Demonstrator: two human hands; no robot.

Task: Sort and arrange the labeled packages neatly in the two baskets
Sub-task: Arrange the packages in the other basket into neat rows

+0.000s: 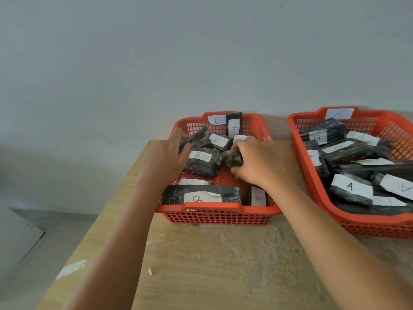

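Two orange baskets sit on the wooden counter (212, 260) against the wall. Both of the person's hands are down in the nearer one, the B basket (214, 214), which wears a white "B" tag on its far rim. The left hand (166, 156) has its fingers curled round a dark package (194, 137) at the far left of that basket, its grip closed on the wrapper. The right hand (254, 163) pinches another dark package (234, 158) near the middle, thumb under and fingers over. Around them lie more black-wrapped packages with white "B" labels, one long one (201, 196) flat along the near wall, one standing upright (233, 125) at the back. Off to the right, the A basket (317, 189) holds a jumble of dark packages labelled "A", overlapping at odd angles.
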